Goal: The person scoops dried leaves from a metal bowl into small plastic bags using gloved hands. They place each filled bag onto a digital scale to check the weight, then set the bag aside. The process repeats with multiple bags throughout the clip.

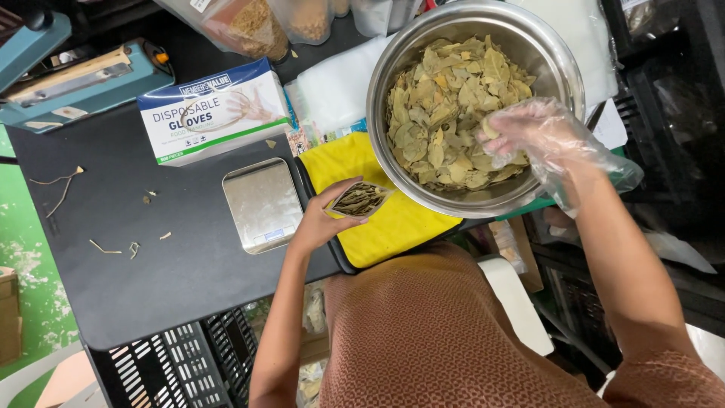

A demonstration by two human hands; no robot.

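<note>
Your left hand (321, 219) gripping a small open pouch (359, 199) of dried leaves, yellow cloth (393, 227) just beneath it, your gloved right hand (529, 132) pinching leaves (442, 113) inside the steel bowl (393, 53), scale (263, 204) beside your left hand

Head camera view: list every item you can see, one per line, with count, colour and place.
Metal bowl: one, silver, upper right, resting partly on the yellow cloth.
Dried leaves: many, pale green-brown, filling the bowl.
Small pouch: one, clear, open, holding leaves, over the yellow cloth.
Yellow cloth: one, yellow, centre, under the bowl.
Kitchen scale: one, silver, on the black table.
Glove box: one, white and blue, behind the scale.
Heat sealer: one, teal, upper left.
Black crate: one, below the table.
Left hand: bare, gripping the pouch.
Right hand: in a clear plastic glove, on the leaves in the bowl.
</note>
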